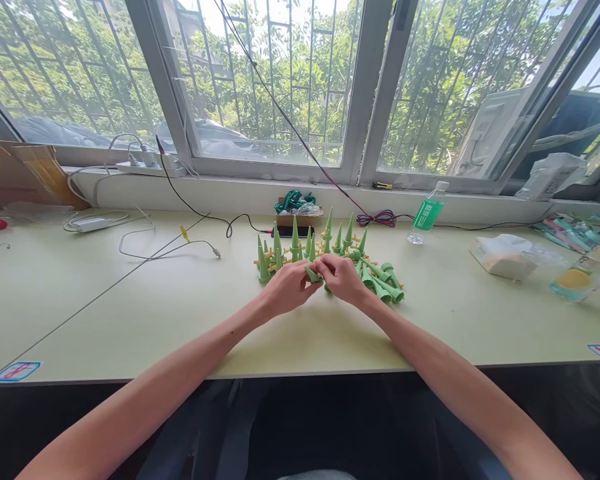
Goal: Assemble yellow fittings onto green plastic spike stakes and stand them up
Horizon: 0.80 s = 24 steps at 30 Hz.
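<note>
My left hand (289, 285) and my right hand (343, 277) meet at the middle of the pale green table (130, 313). Both are closed around one green cone-shaped plastic spike (312, 274) held between them. Just behind the hands stand several upright green spikes (295, 243) with small yellow parts. To the right of my right hand lie several more green spikes (386, 283) on their sides.
A small cardboard box (299, 218) with green pieces sits behind the spikes. A plastic water bottle (427, 213) stands at the right, with white bags (505, 255) and packets beyond. Cables (145, 243) and a charger lie at the left. Windows run along the back.
</note>
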Motion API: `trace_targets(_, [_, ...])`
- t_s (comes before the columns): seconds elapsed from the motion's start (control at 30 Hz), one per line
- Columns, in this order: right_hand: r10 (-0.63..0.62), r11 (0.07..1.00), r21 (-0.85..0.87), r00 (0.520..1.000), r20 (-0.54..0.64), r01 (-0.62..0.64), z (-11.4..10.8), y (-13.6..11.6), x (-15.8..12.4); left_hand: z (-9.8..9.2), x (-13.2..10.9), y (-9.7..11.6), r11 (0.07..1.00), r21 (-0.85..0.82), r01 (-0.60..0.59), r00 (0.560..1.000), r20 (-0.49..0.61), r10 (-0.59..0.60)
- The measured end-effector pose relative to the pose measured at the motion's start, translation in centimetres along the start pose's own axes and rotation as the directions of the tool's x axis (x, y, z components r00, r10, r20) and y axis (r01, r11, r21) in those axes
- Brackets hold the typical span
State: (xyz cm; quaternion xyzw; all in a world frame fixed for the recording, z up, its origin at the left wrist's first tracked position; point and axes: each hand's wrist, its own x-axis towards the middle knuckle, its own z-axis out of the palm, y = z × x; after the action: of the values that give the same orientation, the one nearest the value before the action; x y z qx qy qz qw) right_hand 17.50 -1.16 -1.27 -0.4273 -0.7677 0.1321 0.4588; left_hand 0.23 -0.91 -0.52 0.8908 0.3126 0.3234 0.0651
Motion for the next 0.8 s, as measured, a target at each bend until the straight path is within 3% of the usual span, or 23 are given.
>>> trace_targets(0.8, [0.012,1.0,0.0,1.0,-0.014,-0.012,0.03,-0.01,-0.02,0.22,-0.11,-0.28,1.0,-0.01,-0.001,1.0,0.007,0.001])
